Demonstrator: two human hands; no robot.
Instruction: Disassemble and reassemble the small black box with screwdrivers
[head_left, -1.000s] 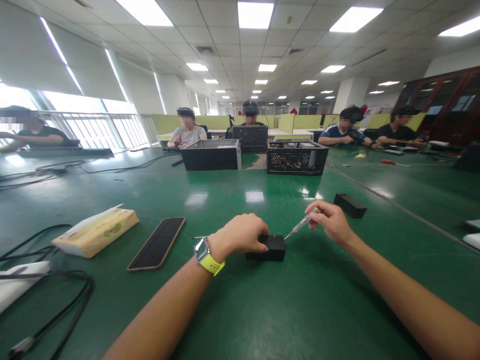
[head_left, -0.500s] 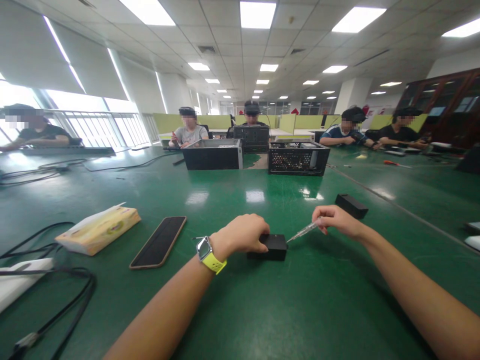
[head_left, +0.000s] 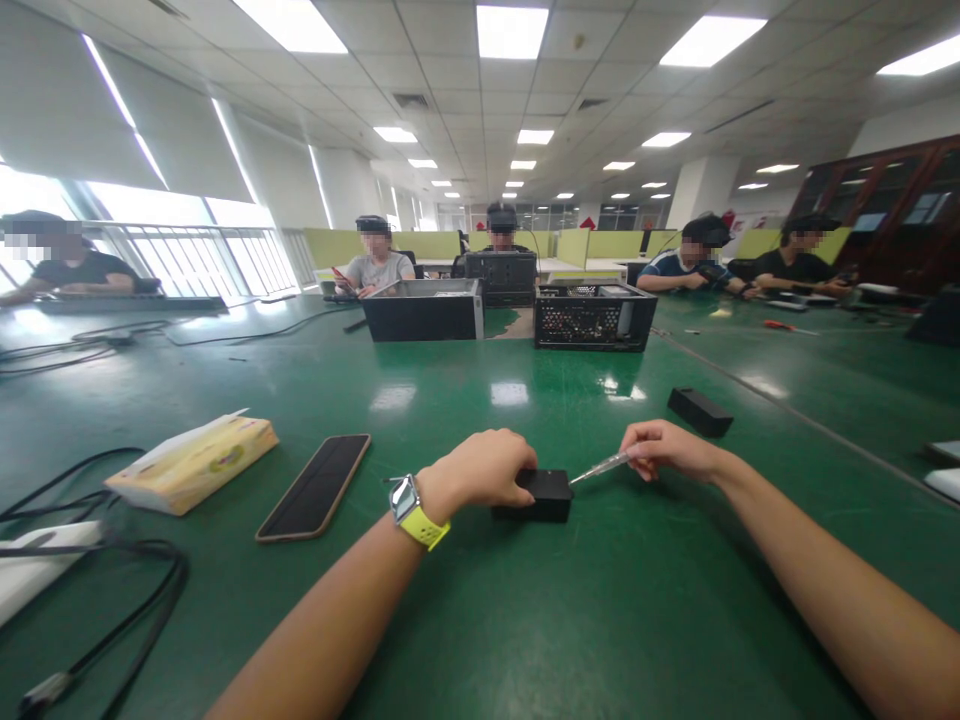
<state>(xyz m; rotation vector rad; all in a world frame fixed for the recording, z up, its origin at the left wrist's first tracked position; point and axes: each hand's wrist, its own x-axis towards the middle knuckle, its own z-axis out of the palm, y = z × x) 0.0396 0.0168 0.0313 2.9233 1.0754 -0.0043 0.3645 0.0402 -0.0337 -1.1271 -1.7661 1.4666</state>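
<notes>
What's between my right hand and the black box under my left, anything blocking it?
Nothing visible blocks it. Only the clear-handled screwdriver, held in your right hand, spans the gap, its tip at the right end of the black box under your left hand. The second black box lies farther back, off that line.

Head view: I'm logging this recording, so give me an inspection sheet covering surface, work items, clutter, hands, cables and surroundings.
Surface: green table, glossy, reflecting the ceiling lights.
Work items: black box on the table; screwdriver, tip at the box's right end, contact unclear.
Clutter: phone and tissue pack to the left; second box beyond the right hand.
Hands: left hand grips the black box; right hand holds the screwdriver.
Cables: black cables at the left.
Surroundings: computer cases ahead; co-workers seated around the table.
</notes>
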